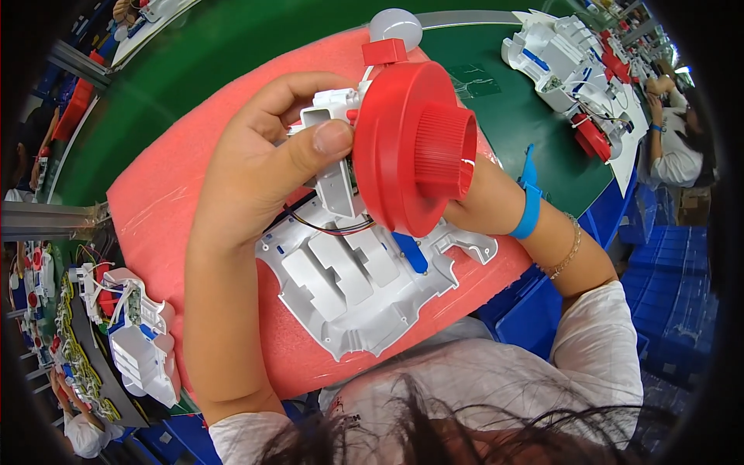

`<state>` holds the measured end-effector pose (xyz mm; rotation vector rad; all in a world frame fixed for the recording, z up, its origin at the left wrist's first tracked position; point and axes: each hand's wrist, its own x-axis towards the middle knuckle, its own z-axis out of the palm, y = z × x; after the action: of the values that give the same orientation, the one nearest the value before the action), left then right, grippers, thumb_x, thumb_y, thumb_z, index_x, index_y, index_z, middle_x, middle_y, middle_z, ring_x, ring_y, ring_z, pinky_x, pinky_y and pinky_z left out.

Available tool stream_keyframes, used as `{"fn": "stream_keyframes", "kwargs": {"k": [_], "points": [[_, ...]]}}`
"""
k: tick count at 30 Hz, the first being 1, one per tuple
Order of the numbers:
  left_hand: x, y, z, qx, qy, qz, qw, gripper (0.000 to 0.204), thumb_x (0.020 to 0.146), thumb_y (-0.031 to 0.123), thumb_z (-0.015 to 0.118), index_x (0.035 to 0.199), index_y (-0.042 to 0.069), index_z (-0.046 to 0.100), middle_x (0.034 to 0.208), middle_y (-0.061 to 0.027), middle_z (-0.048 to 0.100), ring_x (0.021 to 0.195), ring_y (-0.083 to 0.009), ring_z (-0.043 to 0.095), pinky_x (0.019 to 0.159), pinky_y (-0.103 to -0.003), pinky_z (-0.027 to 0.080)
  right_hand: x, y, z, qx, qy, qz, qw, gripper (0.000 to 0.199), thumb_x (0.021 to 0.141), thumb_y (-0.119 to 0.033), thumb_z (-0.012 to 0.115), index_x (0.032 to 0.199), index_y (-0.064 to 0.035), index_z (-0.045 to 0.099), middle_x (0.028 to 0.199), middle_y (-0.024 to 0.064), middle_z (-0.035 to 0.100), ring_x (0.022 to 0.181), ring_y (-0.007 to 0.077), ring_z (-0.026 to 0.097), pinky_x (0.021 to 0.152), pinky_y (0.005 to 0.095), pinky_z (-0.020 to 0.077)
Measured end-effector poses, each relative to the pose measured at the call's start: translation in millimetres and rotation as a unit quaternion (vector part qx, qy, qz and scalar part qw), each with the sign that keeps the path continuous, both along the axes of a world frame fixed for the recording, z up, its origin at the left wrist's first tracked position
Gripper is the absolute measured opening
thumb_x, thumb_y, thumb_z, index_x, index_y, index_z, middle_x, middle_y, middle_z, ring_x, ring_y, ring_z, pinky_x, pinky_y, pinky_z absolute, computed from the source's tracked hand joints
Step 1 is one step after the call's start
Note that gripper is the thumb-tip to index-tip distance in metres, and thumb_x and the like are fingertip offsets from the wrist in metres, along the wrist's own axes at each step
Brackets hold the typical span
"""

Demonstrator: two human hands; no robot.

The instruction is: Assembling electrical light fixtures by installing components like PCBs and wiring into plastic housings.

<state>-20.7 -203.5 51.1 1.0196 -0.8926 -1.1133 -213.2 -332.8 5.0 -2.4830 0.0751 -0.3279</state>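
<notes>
My left hand [260, 159] is closed on a white plastic housing [335, 190], its thumb pressing the near side and its fingers curled behind. Against that housing's right side sits a large round red plastic part [391, 147] with a ribbed collar. My right hand [482, 198] reaches behind the red part, which hides its fingers. Thin coloured wires [333, 229] run from the housing down to an open white plastic shell [364, 314]. Inside the shell are upright ribs and a blue strip [411, 253]. It lies on a pink foam mat [217, 147], below both hands.
Beyond the red part are a small red block [384, 52] and a white dome [396, 29]. Similar white assemblies lie at the right [554, 66] and lower left [143, 341]. Blue bins [666, 294] stand at the right. Other people work at both sides.
</notes>
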Motion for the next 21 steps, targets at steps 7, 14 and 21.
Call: {"fn": "stream_keyframes", "kwargs": {"k": [7,14,21], "points": [[-6,1,3,0.025,-0.053,0.035,0.998,0.045,0.073,0.022,0.072,0.107,0.0,0.052,0.097,-0.007,0.057,0.085,-0.0127,0.057,0.074,-0.024,0.047,-5,4,4,-0.043,-0.002,-0.013,0.999,0.021,0.075,-0.011,0.058,0.096,-0.0053,0.057,0.084,0.0143,0.058,0.076,0.0319,0.057,0.068,0.0404,0.0468],[-17,2,8,0.008,-0.102,0.033,0.994,0.043,0.072,0.019,0.073,0.106,0.001,0.053,0.098,-0.0074,0.057,0.081,-0.0117,0.058,0.068,-0.024,0.048,-8,8,4,-0.129,-0.052,-0.009,0.99,0.021,0.072,-0.009,0.058,0.093,-0.0052,0.058,0.088,0.0099,0.057,0.078,0.0266,0.057,0.067,0.0362,0.0484],[-28,2,4,-0.004,-0.095,0.043,0.995,0.043,0.072,0.018,0.073,0.106,0.001,0.053,0.094,-0.0054,0.058,0.077,-0.0098,0.058,0.06,-0.022,0.047,-13,14,20,-0.137,-0.019,0.007,0.99,0.019,0.07,-0.009,0.058,0.088,-0.004,0.058,0.091,0.0125,0.056,0.082,0.0271,0.056,0.07,0.0371,0.0477]]}}
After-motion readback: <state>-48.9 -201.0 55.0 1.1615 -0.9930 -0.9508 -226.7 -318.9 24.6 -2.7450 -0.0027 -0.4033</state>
